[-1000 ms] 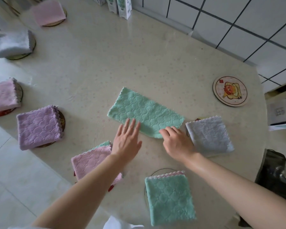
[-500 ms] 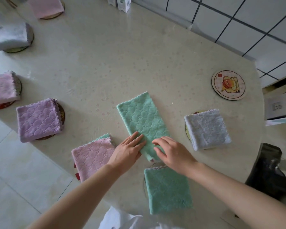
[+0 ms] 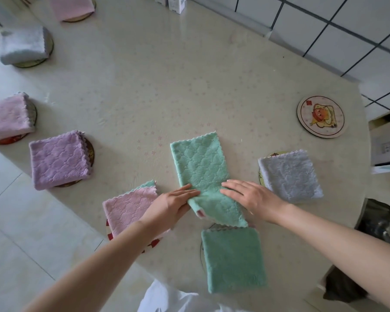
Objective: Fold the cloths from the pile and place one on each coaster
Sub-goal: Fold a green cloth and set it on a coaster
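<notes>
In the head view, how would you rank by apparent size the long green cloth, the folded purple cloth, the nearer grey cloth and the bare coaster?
1. long green cloth
2. folded purple cloth and nearer grey cloth, too alike to rank
3. bare coaster, clearly smallest

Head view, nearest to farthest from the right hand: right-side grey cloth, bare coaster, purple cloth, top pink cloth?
1. grey cloth, just right of the right hand.
2. bare coaster, farther back on the right.
3. purple cloth, across on the left.
4. top pink cloth, far back left.
</notes>
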The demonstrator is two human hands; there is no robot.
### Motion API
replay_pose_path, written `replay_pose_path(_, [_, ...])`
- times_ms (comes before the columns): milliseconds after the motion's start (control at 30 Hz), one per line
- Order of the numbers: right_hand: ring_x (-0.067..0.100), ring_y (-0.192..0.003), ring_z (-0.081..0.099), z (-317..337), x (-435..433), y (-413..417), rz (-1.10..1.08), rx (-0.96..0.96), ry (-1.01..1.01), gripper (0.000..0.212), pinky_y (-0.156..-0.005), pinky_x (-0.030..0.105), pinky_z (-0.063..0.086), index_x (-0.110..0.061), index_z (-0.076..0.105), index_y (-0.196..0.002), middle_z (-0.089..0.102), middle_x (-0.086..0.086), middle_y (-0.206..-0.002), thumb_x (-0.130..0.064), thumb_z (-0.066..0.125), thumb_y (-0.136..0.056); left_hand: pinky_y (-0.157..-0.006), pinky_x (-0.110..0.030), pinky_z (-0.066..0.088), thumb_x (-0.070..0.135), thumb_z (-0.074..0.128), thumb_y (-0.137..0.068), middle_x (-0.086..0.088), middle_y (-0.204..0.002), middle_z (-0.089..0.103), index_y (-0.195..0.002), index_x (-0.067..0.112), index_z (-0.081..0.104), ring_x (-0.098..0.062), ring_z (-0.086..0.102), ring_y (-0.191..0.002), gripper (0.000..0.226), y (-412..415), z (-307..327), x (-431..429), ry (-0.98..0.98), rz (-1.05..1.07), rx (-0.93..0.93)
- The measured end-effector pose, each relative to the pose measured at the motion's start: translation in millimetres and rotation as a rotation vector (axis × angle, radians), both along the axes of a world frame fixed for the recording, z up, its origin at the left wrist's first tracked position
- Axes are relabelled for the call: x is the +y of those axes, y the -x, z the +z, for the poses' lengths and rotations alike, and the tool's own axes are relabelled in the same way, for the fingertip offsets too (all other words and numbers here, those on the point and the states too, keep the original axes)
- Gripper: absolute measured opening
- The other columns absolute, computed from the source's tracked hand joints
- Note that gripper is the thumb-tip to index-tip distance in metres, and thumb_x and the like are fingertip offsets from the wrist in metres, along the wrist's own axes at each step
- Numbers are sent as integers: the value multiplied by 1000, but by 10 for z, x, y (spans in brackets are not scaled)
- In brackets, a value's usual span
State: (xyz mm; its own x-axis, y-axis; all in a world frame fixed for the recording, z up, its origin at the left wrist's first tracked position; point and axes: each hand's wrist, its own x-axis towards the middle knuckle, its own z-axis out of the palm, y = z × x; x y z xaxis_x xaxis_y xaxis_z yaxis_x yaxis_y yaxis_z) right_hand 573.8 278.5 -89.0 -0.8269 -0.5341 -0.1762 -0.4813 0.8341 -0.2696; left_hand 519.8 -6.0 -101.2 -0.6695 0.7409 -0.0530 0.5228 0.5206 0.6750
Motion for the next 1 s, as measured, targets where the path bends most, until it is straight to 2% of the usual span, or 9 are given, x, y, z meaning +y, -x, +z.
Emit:
replay_pose_path(67, [22, -116, 58, 5, -3, 84, -51, -14, 91, 72, -89, 38, 54, -12, 54, -129, 59, 6, -128, 22, 58, -65, -62, -9, 49, 36, 46, -93, -2, -89, 75, -123, 19, 64, 4, 63, -64, 39, 67, 47, 31, -10, 124, -38])
replay_pose_path(133, [21, -113, 59, 50, -46, 206, -189, -129, 211, 63, -90, 35, 52, -15, 56, -128, 62, 5, -124, 17, 49, -74, -45, -16, 45, 33, 50, -95, -4, -70, 71, -112, 16, 69, -2, 53, -43, 30, 167, 106, 95, 50, 260, -102])
replay_pose_path(200, [17, -104, 62, 135, -100, 380, -395, -318, 276, 39, -83, 26, 49, -24, 59, -122, 67, 0, -116, -4, 55, -88, -51, -35, 52, 34, 49, -95, -9, -72, 69, -93, 8, 68, -17, 66, -53, 32, 301, 140, 166, 108, 399, -265])
replay_pose_path(300, [22, -71, 58, 223, -201, 703, -654, -402, 362, 5, -62, 31, 37, -33, 60, -87, 65, -1, -76, -35, 58, -91, -54, -47, 56, 35, 49, -96, -13, -77, 67, -90, 3, 66, -25, 68, -58, 37, 533, 128, 260, 28, 600, -509])
replay_pose_path(400, [22, -63, 47, 150, -259, 966, -765, -328, 366, 28, -57, 32, 28, -21, 50, -67, 47, -5, -59, -35, 61, -88, -52, -47, 58, 34, 50, -96, -19, -87, 65, -94, 0, 64, -28, 67, -60, 36, 730, 100, 335, -46, 760, -702])
replay_pose_path(533, [21, -62, 43, 8, -285, 1139, -824, -414, 313, 40, -54, 29, 29, -20, 37, -61, 42, -4, -56, -37, 62, -86, -51, -41, 59, 30, 51, -96, -19, -101, 66, -96, 7, 62, -34, 70, -71, 25, 822, 102, 382, -58, 854, -877])
replay_pose_path(733, [19, -62, 40, -17, -285, 1133, -838, -416, 320, 41, -53, 25, 29, -19, 35, -59, 40, -6, -57, -31, 64, -85, -51, -38, 59, 27, 56, -94, -25, -96, 66, -97, 1, 65, -30, 68, -68, 28, 772, 44, 351, -92, 851, -874])
replay_pose_path(900, [20, -62, 39, -39, -272, 1037, -867, -388, 361, 38, -58, 31, 29, -18, 36, -62, 41, -4, -58, -31, 64, -85, -56, -46, 59, 31, 59, -92, -32, -98, 63, -97, -5, 63, -34, 70, -70, 37, 733, -24, 325, -95, 862, -823])
replay_pose_path(1000, [21, -64, 42, -29, -318, 1059, -902, -393, 330, 35, -58, 30, 29, -17, 39, -63, 42, -4, -57, -30, 65, -84, -61, -54, 58, 34, 60, -90, -25, -92, 66, -90, -2, 63, -30, 71, -63, 35, 734, -12, 358, -37, 889, -787])
